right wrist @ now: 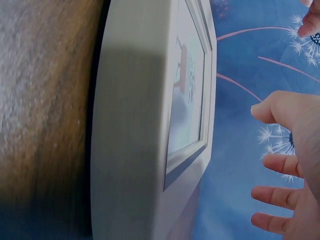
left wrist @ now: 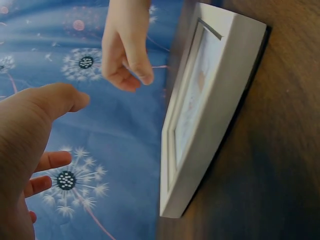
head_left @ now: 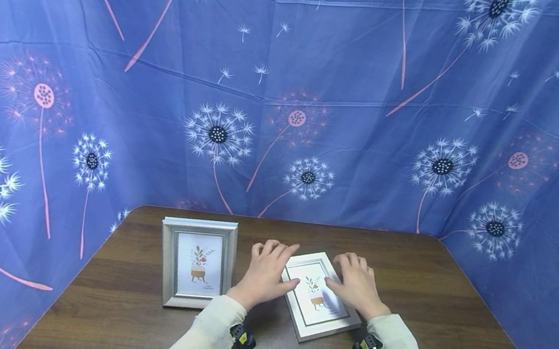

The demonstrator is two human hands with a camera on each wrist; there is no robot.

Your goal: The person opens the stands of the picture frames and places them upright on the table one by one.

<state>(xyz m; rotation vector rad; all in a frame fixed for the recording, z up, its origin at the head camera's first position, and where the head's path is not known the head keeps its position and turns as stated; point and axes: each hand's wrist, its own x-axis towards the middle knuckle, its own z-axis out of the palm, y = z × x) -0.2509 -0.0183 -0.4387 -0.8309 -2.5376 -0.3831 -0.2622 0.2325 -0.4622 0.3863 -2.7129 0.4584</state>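
A white picture frame (head_left: 300,328) with a plant print lies face up on the table, turned at an angle. My left hand (head_left: 265,273) hovers at its left side, fingers relaxed and bent. Over its right side is my right hand (head_left: 357,284), thumb and fingers spread apart. Both wrist views show the hands apart from the frame, with nothing between their fingers; the left wrist view has the left hand (left wrist: 30,130) above the frame's face, and the right wrist view shows the right hand (right wrist: 295,165) likewise. A second, silver picture frame (head_left: 169,263) stands upright to the left.
The brown wooden table (head_left: 428,327) has rounded far corners. Behind it and at both sides hangs a blue cloth (head_left: 366,150) with dandelion prints. A small black camera (head_left: 242,339) is strapped to the left wrist, another camera (head_left: 367,347) to the right.
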